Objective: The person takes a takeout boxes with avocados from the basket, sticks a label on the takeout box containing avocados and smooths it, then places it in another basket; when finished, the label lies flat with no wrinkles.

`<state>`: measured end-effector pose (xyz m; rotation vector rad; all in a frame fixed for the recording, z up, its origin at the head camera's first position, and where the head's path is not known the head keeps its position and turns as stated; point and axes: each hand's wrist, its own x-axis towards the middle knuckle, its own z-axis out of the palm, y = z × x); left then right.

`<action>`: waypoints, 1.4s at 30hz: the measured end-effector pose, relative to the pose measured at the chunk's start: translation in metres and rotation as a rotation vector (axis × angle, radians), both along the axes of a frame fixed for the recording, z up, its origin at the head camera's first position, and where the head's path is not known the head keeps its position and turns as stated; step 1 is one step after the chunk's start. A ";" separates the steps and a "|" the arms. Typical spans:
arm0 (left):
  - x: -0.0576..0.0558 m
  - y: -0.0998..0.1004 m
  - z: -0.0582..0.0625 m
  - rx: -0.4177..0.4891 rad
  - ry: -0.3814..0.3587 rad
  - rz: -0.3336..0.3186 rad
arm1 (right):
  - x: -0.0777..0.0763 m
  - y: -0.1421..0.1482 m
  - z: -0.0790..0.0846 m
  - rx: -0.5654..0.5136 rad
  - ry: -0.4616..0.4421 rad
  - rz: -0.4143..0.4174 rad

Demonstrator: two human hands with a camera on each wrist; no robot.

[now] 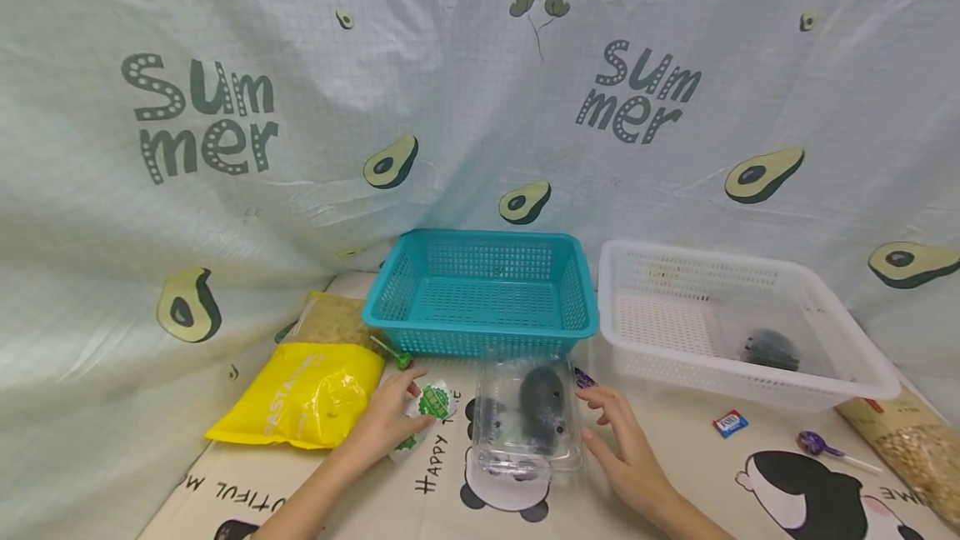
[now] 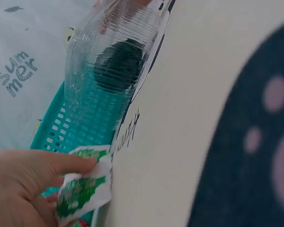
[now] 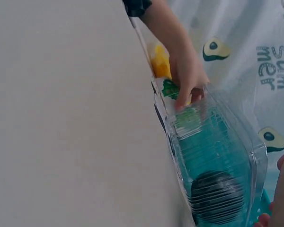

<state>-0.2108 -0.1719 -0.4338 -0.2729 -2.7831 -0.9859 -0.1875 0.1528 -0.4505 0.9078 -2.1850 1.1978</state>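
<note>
My left hand [image 1: 386, 417] pinches a small white-and-green packet [image 2: 87, 187] at the left of the table's middle, with the thumb lying across it. To the right of it, a clear plastic box [image 1: 491, 448] stands on the tablecloth before the teal basket. Inside the box is a dark oval thing [image 1: 542, 411]; its kind cannot be told. My right hand [image 1: 626, 448] is beside the box's right side, its fingers apart and holding nothing. Only part of this hand shows at the edge of the right wrist view.
Behind stand a teal basket [image 1: 480, 340] and a white basket [image 1: 735, 382] holding another clear box [image 1: 813, 332]. A yellow bag [image 1: 315, 394] and a green lollipop [image 1: 403, 359] lie left. Right are a small candy [image 1: 730, 423], a purple lollipop [image 1: 812, 442] and a grain bag [image 1: 918, 448].
</note>
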 end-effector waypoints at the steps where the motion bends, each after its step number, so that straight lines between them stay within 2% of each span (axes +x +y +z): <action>1: 0.002 0.001 0.005 0.018 -0.005 -0.004 | 0.002 -0.003 0.008 -0.011 0.036 0.014; 5: 0.015 0.011 0.030 0.059 -0.003 -0.033 | 0.012 -0.017 0.041 -0.030 0.154 0.068; 6: 0.019 0.014 0.036 0.071 0.001 -0.056 | 0.013 -0.021 0.048 -0.034 0.181 0.091; 10: 0.034 0.029 0.056 0.099 0.015 -0.197 | 0.005 -0.034 0.056 -0.039 0.262 0.207; 12: 0.039 0.037 0.063 0.122 0.007 -0.272 | 0.002 -0.041 0.061 -0.035 0.285 0.252; 15: 0.043 0.048 0.068 0.145 0.043 -0.368 | 0.000 -0.052 0.066 -0.010 0.298 0.265; 19: 0.047 0.056 0.070 0.149 0.121 -0.436 | 0.000 -0.062 0.069 0.017 0.294 0.259; 22: 0.049 0.057 0.069 0.132 0.169 -0.447 | 0.000 -0.064 0.068 0.023 0.257 0.249; 26: 0.050 0.058 0.069 0.126 0.191 -0.447 | 0.000 -0.064 0.067 0.023 0.197 0.237; 29: 0.049 0.057 0.068 0.133 0.167 -0.445 | -0.002 -0.062 0.066 0.020 0.152 0.231; 33: 0.045 0.050 0.069 0.183 0.072 -0.393 | -0.006 -0.057 0.063 -0.006 0.057 0.186; 38: 0.041 0.033 0.072 0.301 -0.008 -0.292 | -0.010 -0.047 0.061 -0.082 -0.187 0.102; 42: 0.038 0.024 0.071 0.343 -0.049 -0.264 | -0.006 -0.044 0.070 -0.126 -0.361 0.084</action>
